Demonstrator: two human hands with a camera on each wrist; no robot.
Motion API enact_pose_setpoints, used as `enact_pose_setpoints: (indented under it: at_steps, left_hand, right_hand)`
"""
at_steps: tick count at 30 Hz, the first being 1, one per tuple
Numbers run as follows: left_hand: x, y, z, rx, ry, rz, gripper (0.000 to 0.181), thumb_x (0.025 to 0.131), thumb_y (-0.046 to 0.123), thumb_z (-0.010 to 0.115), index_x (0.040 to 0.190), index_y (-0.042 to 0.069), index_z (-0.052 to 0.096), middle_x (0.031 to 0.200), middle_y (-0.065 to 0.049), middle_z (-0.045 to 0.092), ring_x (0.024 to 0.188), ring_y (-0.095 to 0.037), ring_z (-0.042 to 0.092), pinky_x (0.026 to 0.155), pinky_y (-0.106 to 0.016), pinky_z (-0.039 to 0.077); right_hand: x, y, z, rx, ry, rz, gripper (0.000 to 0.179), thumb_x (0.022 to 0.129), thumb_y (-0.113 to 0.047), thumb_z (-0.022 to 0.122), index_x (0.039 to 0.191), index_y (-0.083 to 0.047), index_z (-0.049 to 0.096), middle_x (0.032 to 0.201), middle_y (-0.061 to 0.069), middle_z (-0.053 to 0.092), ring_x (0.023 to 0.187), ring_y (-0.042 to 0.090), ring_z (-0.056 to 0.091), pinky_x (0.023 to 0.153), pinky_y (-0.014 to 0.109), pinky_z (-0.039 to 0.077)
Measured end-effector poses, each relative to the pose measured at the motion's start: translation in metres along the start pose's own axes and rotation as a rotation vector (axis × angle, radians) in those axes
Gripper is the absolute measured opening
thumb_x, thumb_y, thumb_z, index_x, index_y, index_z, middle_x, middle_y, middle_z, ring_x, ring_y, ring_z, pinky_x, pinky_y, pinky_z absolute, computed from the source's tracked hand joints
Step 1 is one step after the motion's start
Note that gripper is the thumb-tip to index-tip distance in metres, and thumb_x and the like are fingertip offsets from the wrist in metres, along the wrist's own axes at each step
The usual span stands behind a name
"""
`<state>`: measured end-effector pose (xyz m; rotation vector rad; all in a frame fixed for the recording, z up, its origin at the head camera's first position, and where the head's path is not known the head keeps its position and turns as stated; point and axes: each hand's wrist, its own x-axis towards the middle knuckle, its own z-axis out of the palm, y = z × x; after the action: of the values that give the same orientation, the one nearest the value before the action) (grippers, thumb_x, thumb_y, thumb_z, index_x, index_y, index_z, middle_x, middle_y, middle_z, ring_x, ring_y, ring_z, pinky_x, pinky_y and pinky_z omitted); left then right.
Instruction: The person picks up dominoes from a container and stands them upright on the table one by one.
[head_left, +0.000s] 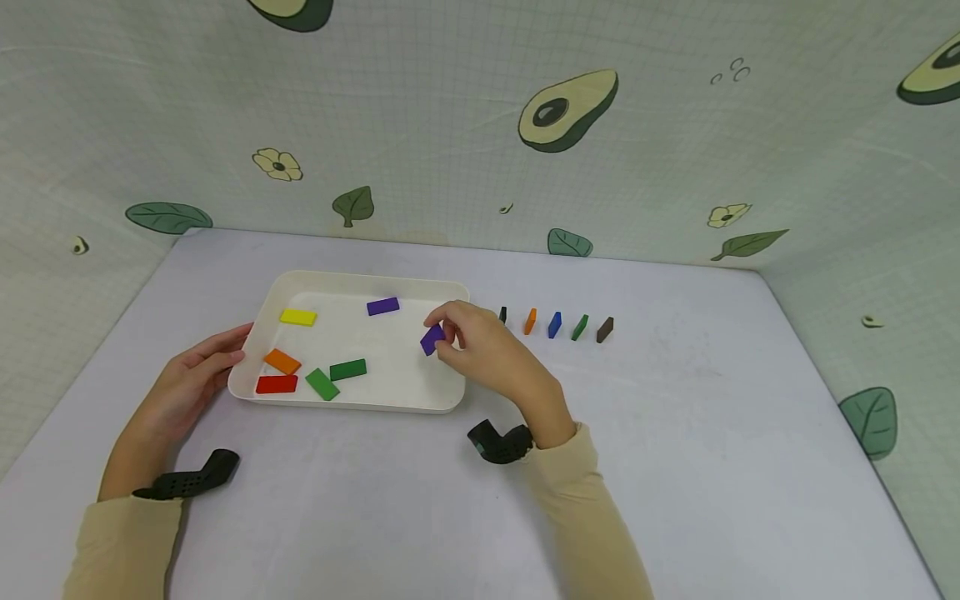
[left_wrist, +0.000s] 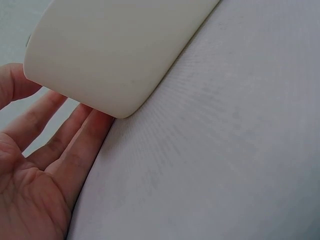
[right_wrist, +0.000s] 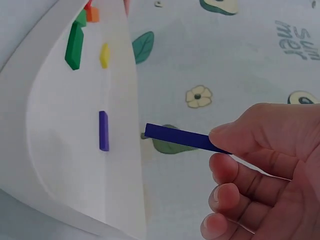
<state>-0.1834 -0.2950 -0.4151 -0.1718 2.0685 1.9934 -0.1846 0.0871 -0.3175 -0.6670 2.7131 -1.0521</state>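
Observation:
My right hand pinches a purple domino-like block between thumb and fingers, over the right end of a white tray. In the right wrist view the same block sticks out edge-on from the fingertips. My left hand is at the tray's left end, its extended fingers against the outer wall. Inside the tray lie another purple block, a yellow one, an orange one, a red one and two green blocks.
Right of the tray, several blocks stand upright in a row: a black one partly hidden by my right hand, then orange, blue, green and brown. A patterned cloth hangs behind the white table.

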Motion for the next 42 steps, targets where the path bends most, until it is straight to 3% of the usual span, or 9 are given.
enact_pose_setpoints:
  at_steps: [13,24,31,42]
  left_hand:
    - [0.0,0.001,0.0,-0.014,-0.001,-0.006,0.057,0.094,0.033,0.054,0.145,0.02,0.033,0.151,0.013,0.026,0.103,0.014,0.045,0.079,-0.003,0.044]
    - [-0.001,0.001,-0.001,-0.02,-0.013,0.022,0.055,0.094,0.031,0.054,0.145,0.02,0.035,0.148,0.014,0.031,0.104,0.014,0.047,0.08,-0.004,0.045]
    - [-0.001,-0.001,0.0,-0.041,-0.028,0.049,0.053,0.094,0.03,0.054,0.143,0.019,0.038,0.145,0.017,0.035,0.104,0.014,0.047,0.08,-0.004,0.044]
    - [-0.001,-0.001,0.0,-0.038,-0.027,0.032,0.055,0.094,0.03,0.054,0.144,0.02,0.036,0.146,0.016,0.034,0.104,0.015,0.047,0.08,-0.003,0.044]
  right_hand:
    - [-0.017,0.011,-0.03,0.019,0.174,-0.054,0.024,0.086,-0.004,0.057,0.11,-0.007,0.062,0.081,0.003,0.053,0.075,0.015,0.048,0.061,0.023,0.042]
    - [-0.029,0.028,-0.051,0.02,0.284,-0.043,0.025,0.087,-0.005,0.06,0.111,-0.007,0.062,0.083,0.005,0.053,0.074,0.016,0.046,0.064,0.024,0.04]
    - [-0.037,0.038,-0.061,0.055,0.326,0.023,0.025,0.087,-0.006,0.061,0.112,-0.007,0.061,0.08,0.005,0.051,0.071,0.018,0.047,0.06,0.023,0.039]
    - [-0.05,0.056,-0.077,0.051,0.394,0.117,0.024,0.089,-0.009,0.058,0.113,-0.008,0.06,0.084,0.005,0.049,0.079,0.018,0.046,0.063,0.023,0.038]
